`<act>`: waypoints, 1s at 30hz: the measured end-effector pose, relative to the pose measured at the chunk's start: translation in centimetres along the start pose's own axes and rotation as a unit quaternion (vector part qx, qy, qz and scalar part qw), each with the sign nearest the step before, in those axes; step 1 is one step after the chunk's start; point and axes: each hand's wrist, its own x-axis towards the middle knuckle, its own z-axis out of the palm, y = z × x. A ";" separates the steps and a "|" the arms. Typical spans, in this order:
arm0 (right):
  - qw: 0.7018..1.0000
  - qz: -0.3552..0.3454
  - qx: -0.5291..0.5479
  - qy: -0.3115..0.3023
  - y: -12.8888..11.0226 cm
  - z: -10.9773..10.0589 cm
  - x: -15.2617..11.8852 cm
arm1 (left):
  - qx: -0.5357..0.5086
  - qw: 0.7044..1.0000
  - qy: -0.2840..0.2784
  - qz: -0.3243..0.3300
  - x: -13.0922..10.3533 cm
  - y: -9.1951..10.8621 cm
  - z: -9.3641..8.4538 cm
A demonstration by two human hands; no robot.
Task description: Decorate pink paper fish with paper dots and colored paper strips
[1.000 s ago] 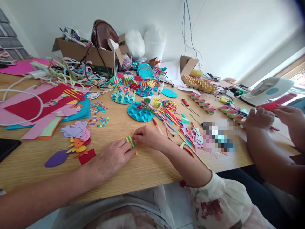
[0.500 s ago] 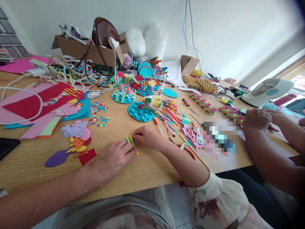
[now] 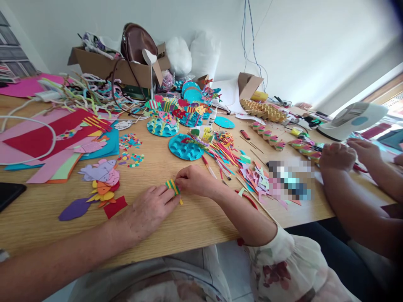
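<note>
A small green paper piece with yellow stripes [image 3: 171, 187] lies at the table's front middle. My left hand [image 3: 153, 209] rests on the table, fingers closed over the piece's lower left edge. From the right, my right hand [image 3: 194, 181] pinches at the piece's right edge; its fingertips are partly hidden. A yellow strip end sticks out below the piece. Left of my hands lie a red paper scrap [image 3: 115, 206], a purple paper oval [image 3: 74, 209] and several paper fish [image 3: 100, 173]. Behind them stands a blue wavy disc [image 3: 186, 147].
Paper strips [image 3: 224, 153], pink scraps [image 3: 256, 178], a wooden stick [image 3: 252, 195] and red-handled scissors [image 3: 248, 198] lie right of my hands. Finished fish pieces [image 3: 163, 126] and a glue bottle [image 3: 213, 116] stand behind. Another person's hands [image 3: 338, 157] are at far right. A phone [image 3: 11, 195] lies left.
Both my hands stay at the striped paper piece almost without moving. At the far right, the other person's farther hand has shifted slightly.
</note>
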 end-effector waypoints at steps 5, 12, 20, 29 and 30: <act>1.000 0.008 0.004 0.008 -0.4 -0.1 0.3 | -0.001 1.000 -0.007 0.001 0.1 0.0 -0.1; 0.998 0.025 0.052 0.002 -0.3 -0.5 -0.3 | -0.023 1.000 -0.012 -0.008 -0.1 0.3 -0.6; 0.991 0.084 0.100 0.015 -0.1 -0.4 -1.3 | -0.069 0.997 -0.011 -0.025 0.6 -2.1 -3.5; 0.986 0.092 0.141 0.003 0.7 1.2 -0.6 | -0.137 0.990 -0.037 -0.013 2.3 -4.9 -0.7; 0.986 0.093 0.140 0.002 0.7 1.3 -0.6 | -0.143 0.989 -0.035 -0.009 2.3 -5.0 -0.5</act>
